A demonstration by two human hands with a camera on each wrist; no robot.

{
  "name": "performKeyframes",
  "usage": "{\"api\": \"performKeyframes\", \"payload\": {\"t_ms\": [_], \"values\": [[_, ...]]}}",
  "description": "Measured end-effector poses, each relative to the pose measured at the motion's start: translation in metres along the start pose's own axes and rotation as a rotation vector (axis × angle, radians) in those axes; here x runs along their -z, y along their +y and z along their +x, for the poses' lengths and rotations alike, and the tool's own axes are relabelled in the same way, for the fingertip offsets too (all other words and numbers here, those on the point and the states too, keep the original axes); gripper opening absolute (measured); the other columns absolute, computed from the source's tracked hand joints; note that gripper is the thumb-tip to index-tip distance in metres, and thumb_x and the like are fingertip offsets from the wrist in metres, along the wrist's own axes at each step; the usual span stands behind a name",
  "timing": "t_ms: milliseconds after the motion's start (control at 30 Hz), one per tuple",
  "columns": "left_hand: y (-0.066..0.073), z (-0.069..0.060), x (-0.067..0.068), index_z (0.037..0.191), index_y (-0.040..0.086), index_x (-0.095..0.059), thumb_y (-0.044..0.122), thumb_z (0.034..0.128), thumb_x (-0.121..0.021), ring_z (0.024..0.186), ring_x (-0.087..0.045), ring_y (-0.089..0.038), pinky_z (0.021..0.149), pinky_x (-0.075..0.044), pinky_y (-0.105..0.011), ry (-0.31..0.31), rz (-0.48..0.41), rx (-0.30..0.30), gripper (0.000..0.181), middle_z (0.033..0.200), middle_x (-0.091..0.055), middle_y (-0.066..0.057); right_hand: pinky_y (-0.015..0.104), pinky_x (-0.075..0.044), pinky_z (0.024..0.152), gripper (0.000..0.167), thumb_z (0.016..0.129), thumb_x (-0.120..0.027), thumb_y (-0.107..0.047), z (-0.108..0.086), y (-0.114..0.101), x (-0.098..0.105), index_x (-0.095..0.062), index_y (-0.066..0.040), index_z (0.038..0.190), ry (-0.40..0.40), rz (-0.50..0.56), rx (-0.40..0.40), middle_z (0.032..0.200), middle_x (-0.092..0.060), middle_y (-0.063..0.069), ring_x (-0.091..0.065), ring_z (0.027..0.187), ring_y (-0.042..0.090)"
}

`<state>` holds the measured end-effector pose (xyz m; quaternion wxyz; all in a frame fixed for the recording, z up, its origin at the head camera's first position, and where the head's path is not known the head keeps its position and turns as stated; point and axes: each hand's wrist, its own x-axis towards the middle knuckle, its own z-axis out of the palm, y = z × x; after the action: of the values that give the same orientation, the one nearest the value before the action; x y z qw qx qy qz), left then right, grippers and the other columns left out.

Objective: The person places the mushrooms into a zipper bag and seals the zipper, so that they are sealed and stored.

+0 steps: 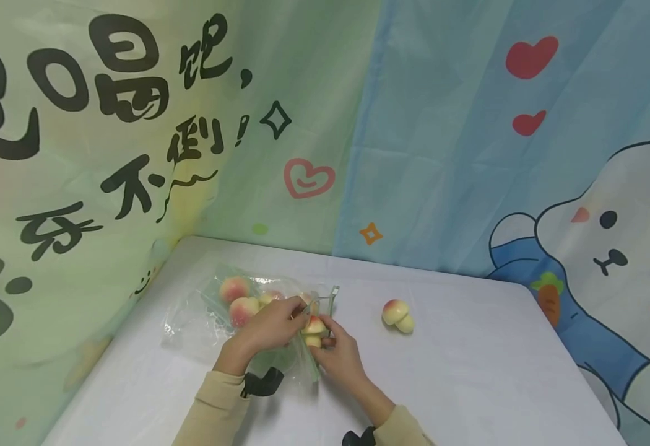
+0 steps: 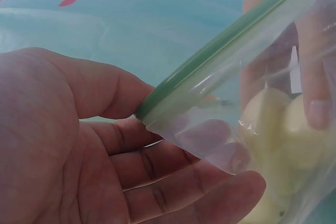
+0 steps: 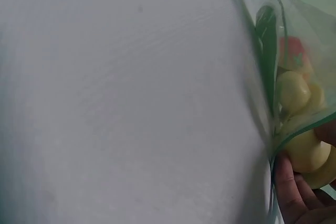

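A clear zip bag [image 1: 182, 325] with a green zip edge [image 2: 210, 56] lies on the table, holding several red-and-yellow toy mushrooms [image 1: 244, 311]. My left hand [image 1: 273, 323] pinches the edge of the bag's mouth between thumb and index finger, as the left wrist view shows. At the open mouth, my right hand [image 1: 344, 357] grips another toy mushroom [image 3: 305, 153] with a rounded cap and pale stem. In the right wrist view that mushroom sits between the bag's green edges, and the fingers are partly cut off by the frame.
One more toy mushroom [image 1: 396, 314] lies on the white table [image 1: 470, 371], right of the bag. A printed cloth backdrop [image 1: 431, 155] hangs behind the table and along its left side.
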<state>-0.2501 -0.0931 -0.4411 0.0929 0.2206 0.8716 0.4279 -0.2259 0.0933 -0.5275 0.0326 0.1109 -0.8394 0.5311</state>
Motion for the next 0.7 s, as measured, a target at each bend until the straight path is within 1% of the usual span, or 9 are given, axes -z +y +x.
{"api": "performKeyframes", "payload": {"t_ms": [133, 300, 400, 500, 600, 700], "values": [[0.000, 0.001, -0.001, 0.097, 0.012, -0.059, 0.022, 0.0996, -0.054, 0.050, -0.055, -0.011, 0.049, -0.047, -0.028, -0.002, 0.010, 0.001, 0.012, 0.072, -0.056, 0.001, 0.020, -0.055, 0.069, 0.067, 0.082, -0.074, -0.001, 0.001, 0.000, -0.003, -0.044, 0.000, 0.142, -0.010, -0.016, 0.000, 0.134, -0.052, 0.027, -0.069, 0.097, 0.032], [0.000, 0.001, -0.001, 0.100, 0.011, -0.058, 0.020, 0.0992, -0.053, 0.050, -0.053, -0.010, 0.049, -0.046, -0.028, 0.001, -0.001, 0.006, 0.011, 0.074, -0.056, 0.001, 0.023, -0.055, 0.077, 0.070, 0.084, -0.072, 0.000, 0.000, -0.003, -0.004, -0.038, 0.003, 0.145, -0.072, 0.028, 0.011, 0.141, -0.046, 0.028, -0.067, 0.104, 0.035], [0.000, 0.001, -0.001, 0.099, 0.011, -0.058, 0.019, 0.0986, -0.052, 0.051, -0.052, -0.010, 0.048, -0.045, -0.027, 0.007, 0.006, 0.005, 0.010, 0.074, -0.056, 0.001, 0.024, -0.055, 0.080, 0.071, 0.085, -0.070, 0.000, -0.002, -0.003, -0.003, -0.036, 0.001, 0.147, -0.099, 0.050, 0.000, 0.145, -0.043, 0.024, -0.065, 0.109, 0.034], [0.000, 0.001, -0.002, 0.097, 0.011, -0.058, 0.020, 0.0987, -0.053, 0.051, -0.051, -0.009, 0.048, -0.045, -0.027, 0.014, 0.017, 0.000, 0.010, 0.074, -0.055, 0.001, 0.023, -0.055, 0.080, 0.067, 0.085, -0.069, 0.001, -0.003, -0.004, -0.001, -0.040, -0.003, 0.145, -0.064, 0.061, -0.023, 0.146, -0.045, 0.019, -0.064, 0.110, 0.033], [0.000, 0.002, -0.002, 0.095, 0.012, -0.058, 0.021, 0.0995, -0.053, 0.051, -0.051, -0.010, 0.048, -0.044, -0.028, 0.014, 0.016, 0.005, 0.011, 0.072, -0.055, 0.001, 0.023, -0.055, 0.076, 0.059, 0.085, -0.070, 0.000, -0.005, -0.006, 0.005, -0.048, -0.002, 0.139, 0.003, 0.073, -0.022, 0.140, -0.051, 0.019, -0.065, 0.106, 0.034], [-0.001, 0.002, -0.002, 0.094, 0.011, -0.058, 0.021, 0.0998, -0.053, 0.051, -0.053, -0.011, 0.049, -0.045, -0.029, 0.012, 0.010, 0.008, 0.013, 0.071, -0.055, 0.000, 0.023, -0.056, 0.073, 0.051, 0.085, -0.071, -0.001, -0.005, -0.006, 0.012, -0.053, 0.000, 0.132, 0.054, 0.091, -0.021, 0.133, -0.056, 0.020, -0.067, 0.100, 0.034]]}}
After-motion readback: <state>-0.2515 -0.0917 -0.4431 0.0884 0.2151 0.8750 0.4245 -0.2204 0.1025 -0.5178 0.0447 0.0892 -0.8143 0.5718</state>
